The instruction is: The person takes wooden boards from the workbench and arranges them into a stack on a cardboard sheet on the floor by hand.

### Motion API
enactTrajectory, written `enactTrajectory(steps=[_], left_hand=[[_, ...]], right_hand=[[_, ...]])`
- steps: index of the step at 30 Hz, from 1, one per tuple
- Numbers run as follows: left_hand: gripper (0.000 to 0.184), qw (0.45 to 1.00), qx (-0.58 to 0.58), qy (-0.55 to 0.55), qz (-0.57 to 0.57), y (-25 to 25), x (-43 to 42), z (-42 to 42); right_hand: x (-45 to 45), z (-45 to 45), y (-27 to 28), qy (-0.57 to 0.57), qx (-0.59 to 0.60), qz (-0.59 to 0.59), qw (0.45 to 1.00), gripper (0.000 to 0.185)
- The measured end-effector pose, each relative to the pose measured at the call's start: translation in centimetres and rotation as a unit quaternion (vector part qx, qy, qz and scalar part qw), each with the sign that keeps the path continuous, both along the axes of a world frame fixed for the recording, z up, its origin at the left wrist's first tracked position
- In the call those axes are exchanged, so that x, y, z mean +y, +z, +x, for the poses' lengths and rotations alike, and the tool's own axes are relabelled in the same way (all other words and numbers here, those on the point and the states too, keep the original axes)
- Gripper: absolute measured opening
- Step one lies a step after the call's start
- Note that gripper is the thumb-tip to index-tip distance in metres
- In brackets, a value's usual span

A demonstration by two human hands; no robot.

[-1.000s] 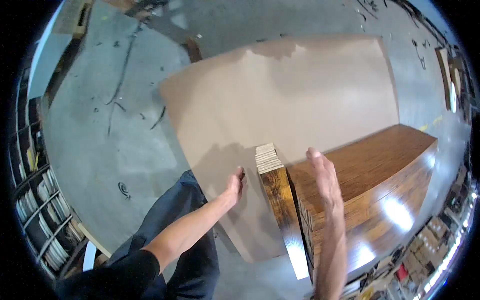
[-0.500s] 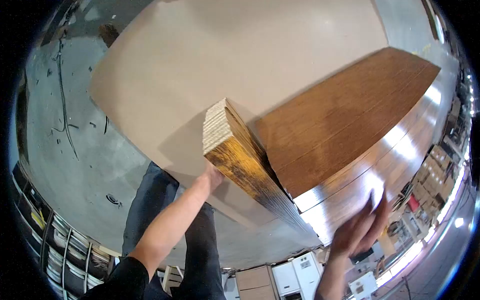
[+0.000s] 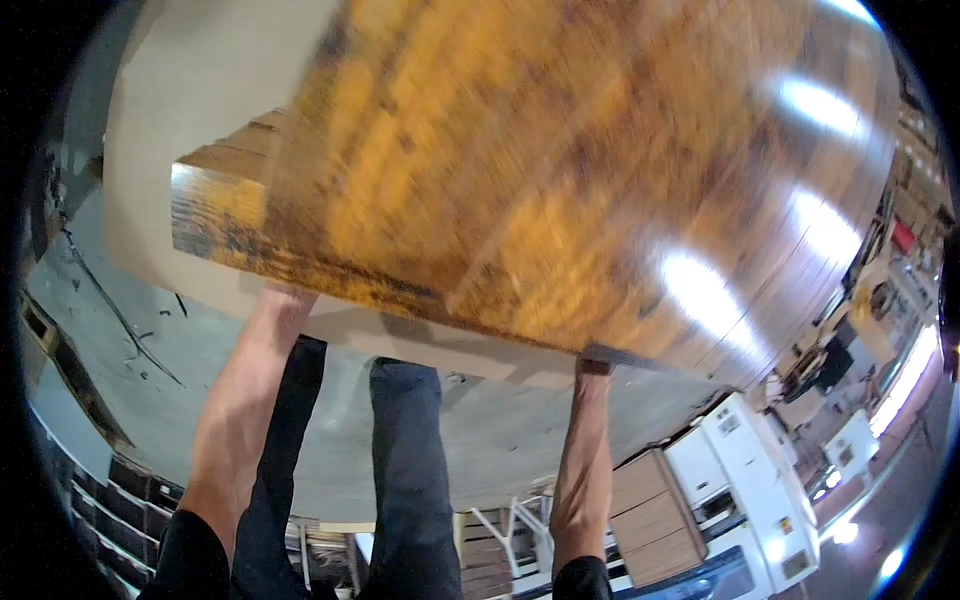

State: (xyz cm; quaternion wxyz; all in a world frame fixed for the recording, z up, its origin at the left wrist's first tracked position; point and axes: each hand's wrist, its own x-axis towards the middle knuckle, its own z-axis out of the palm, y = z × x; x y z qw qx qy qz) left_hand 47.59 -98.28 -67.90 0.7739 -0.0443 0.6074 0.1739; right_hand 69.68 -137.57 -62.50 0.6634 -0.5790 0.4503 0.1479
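Observation:
A large wooden panel [image 3: 560, 190] with a glossy yellow-brown plank surface fills the upper view, tilted and smeared by motion. Its thick near edge [image 3: 350, 285] runs across in front of me, with a boxy corner [image 3: 215, 210] at the left. My left hand [image 3: 288, 294] grips this edge from below near that corner; its fingers are hidden behind the wood. Farther right, my right hand [image 3: 594, 368] holds the same edge, its fingers also tucked out of sight. Beneath the panel lies a beige sheet [image 3: 180, 90], partly covered.
Grey floor [image 3: 100, 300] with a dark cable lies to the left. Shelving [image 3: 110, 520] stands at the lower left. White cabinets [image 3: 745, 480] and brown boards [image 3: 655, 515] are behind at the lower right. Boxes and clutter line the right side.
The panel has swung across to the left and now covers much of the beige sheet. My right hand, previously blurred above the glossy surface, has come down to its near edge.

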Motion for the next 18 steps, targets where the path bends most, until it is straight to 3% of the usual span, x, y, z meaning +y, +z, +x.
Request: enactTrajectory(steps=[18], left_hand=[[0.021, 0.996, -0.010, -0.048, 0.080, 0.3, 2.4, 4.2]], right_hand=[[-0.6, 2.2, 0.5, 0.075, 0.003, 0.001, 0.997, 0.033]])
